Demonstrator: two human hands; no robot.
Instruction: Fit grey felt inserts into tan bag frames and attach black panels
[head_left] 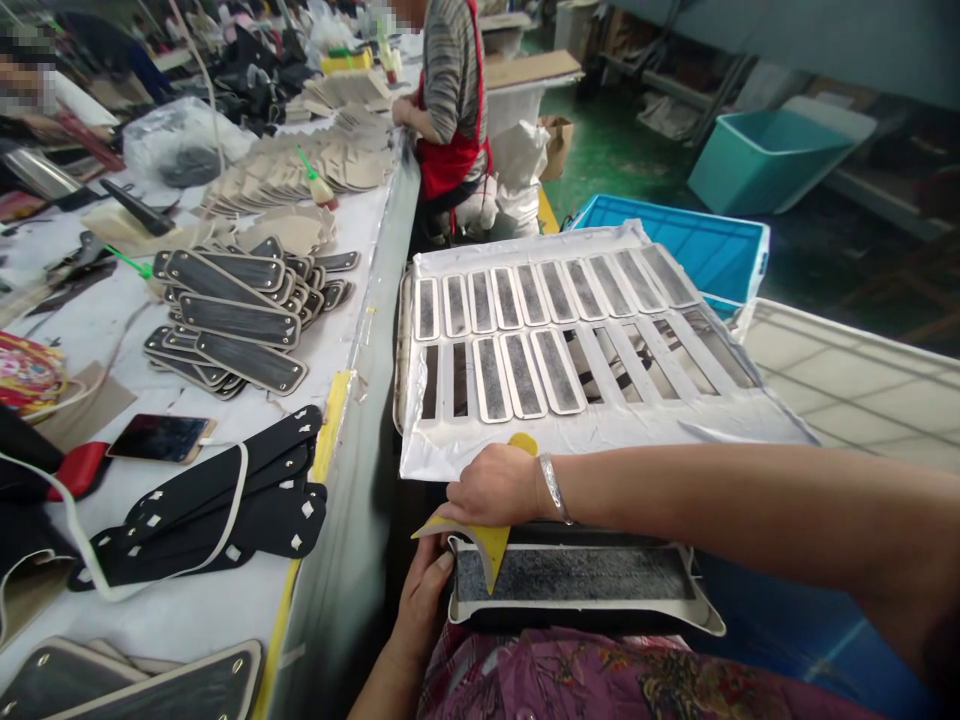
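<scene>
Gripping the yellow sheet (495,548), the right hand (491,487) is at the left end of the gray strip (592,575), which lies longways from left to right by the purple shirt (592,668), while the left hand (424,598) holds that same end.

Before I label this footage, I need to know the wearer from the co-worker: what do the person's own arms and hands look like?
The left hand and right hand wear no gloves, and no sleeves show on the forearms. A shiny silver-coloured bracelet with a textured surface circles the right wrist; none shows on the left.
</scene>
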